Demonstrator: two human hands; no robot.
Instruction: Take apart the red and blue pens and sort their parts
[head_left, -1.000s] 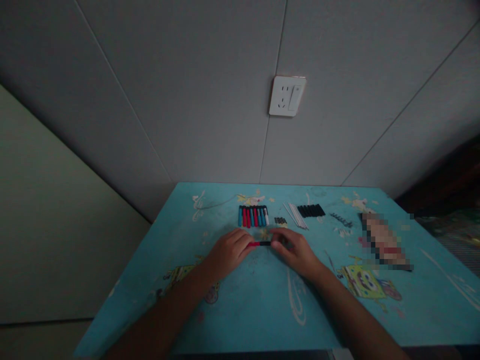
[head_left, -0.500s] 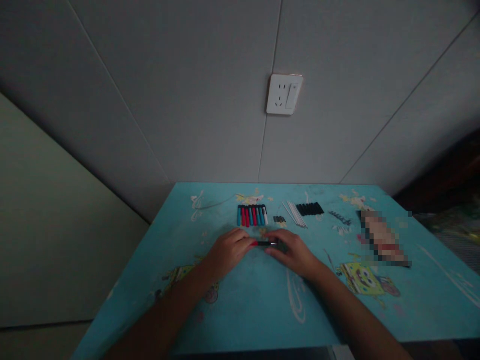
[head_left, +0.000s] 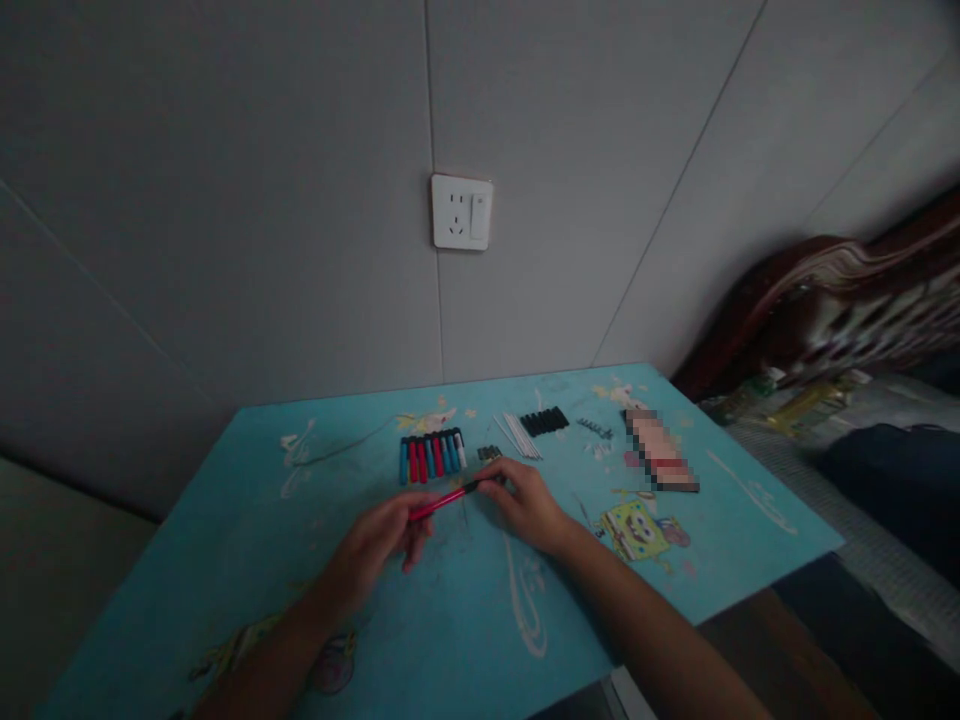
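Note:
A red pen with a black front part (head_left: pixel 444 501) is held slantwise above the table between both hands. My left hand (head_left: pixel 375 538) pinches its red end, the other fingers loosely curled below. My right hand (head_left: pixel 525 506) has thumb and fingers closed on the black end, hiding the tip. Just beyond the hands lies a row of blue, red and white pen barrels (head_left: pixel 433 458) with dark ends. Small dark pieces (head_left: pixel 489 453) sit near my right fingertips. Farther back are thin white sticks like refills (head_left: pixel 519 437) and a row of black tubular parts (head_left: pixel 544 421).
The blue table (head_left: pixel 262 510) with cartoon prints stands against a grey wall holding a socket plate (head_left: pixel 462 212). To the right lie small grey parts (head_left: pixel 595 429), tiny white pieces (head_left: pixel 598 449) and a blurred flat object (head_left: pixel 664 455). Beyond is a carved wooden headboard (head_left: pixel 817 270).
My view has swung to the right. My left hand has drawn back along the pen, baring its red barrel, and my right hand has closed on the black end.

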